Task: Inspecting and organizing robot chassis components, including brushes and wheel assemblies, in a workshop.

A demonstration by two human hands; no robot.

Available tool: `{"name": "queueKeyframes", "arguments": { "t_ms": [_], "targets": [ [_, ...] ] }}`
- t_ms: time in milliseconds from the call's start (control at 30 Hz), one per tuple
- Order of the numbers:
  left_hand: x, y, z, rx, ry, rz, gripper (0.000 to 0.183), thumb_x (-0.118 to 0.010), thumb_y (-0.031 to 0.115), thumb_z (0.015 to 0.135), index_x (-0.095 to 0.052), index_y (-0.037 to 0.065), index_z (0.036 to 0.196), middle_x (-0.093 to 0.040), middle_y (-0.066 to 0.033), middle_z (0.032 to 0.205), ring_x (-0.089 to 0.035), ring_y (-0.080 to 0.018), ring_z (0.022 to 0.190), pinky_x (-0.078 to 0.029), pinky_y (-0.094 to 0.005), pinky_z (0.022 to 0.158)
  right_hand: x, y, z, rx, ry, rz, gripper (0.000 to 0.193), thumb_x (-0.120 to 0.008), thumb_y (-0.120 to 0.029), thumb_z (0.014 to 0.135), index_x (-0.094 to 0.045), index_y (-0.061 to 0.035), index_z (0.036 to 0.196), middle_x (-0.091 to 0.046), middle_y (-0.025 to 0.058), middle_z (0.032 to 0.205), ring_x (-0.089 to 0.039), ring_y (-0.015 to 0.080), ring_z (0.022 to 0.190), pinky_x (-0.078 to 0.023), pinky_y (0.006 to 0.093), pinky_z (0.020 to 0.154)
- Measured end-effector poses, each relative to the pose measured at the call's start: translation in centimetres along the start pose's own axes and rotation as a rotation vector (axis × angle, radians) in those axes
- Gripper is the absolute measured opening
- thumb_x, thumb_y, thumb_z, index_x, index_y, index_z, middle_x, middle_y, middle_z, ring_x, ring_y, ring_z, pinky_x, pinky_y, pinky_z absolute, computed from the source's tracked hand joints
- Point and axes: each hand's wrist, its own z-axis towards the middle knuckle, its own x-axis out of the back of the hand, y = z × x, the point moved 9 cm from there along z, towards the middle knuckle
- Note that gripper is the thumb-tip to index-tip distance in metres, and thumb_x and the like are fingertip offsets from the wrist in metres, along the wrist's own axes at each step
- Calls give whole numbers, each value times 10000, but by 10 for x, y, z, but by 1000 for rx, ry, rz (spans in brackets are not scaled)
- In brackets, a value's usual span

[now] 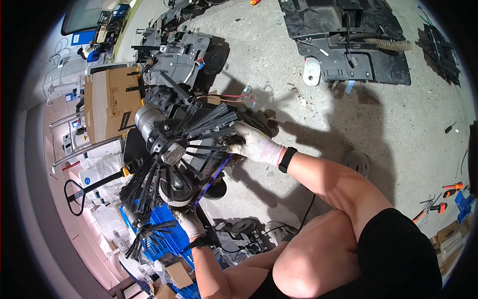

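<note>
In front of me to the left a dark wheeled machine part carries a big brush with long black bristles (211, 124) around a metal hub (172, 152). A silver motor cylinder (148, 118) sticks out beside it. My right hand (255, 144), in a white glove, closes on the far right edge of this brush machine, next to a blue-violet strip (213, 179). My left hand (189, 224), gloved too, grips its near lower edge below a round wheel (176, 189); the fingertips are partly hidden. The machine looks tilted up between both hands.
A cardboard box (112, 103) and a blue crate (167, 231) stand left. Another stripped machine chassis (184, 60) lies behind. At the far right rests a flat black cover (348, 45) with a hose (388, 45). Orange-handled tools (438, 208) lie right; a black cable (309, 212) runs near my knee.
</note>
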Motion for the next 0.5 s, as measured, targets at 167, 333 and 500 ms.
{"name": "queueKeyframes", "arguments": {
  "t_ms": [167, 333, 500],
  "targets": [
    [1, -2, -2, 16, 12, 78, 642, -704, 118, 831, -428, -53, 1384, -424, -259, 1440, -347, -426, 1354, -239, -484, 1160, -1, -5, -5, 8, 0, 23, 470, -697, -177, 864, -519, -20, 1270, -576, 168, 1214, -545, 309, 1186, -425, 379, 1023],
    [1, -4, -2, 67, 25, -45, 664, -669, 128, 859, -364, -79, 1410, -409, -271, 1449, -336, -445, 1362, -214, -480, 1174, 18, -2, 3, -20, 205, 97, 217, -634, -155, 906, -572, -19, 1064, -587, 135, 952, -595, 295, 944, -474, 342, 875],
    [2, -1, -4, 20, 37, 48, 722, -682, 98, 852, -297, -80, 1436, -445, -263, 1419, -421, -426, 1301, -261, -466, 1151, 16, 20, 4, -235, 139, 337, 310, -540, -178, 982, -549, -13, 1245, -629, 125, 1097, -590, 208, 1011, -450, 327, 939]
  ]
}}
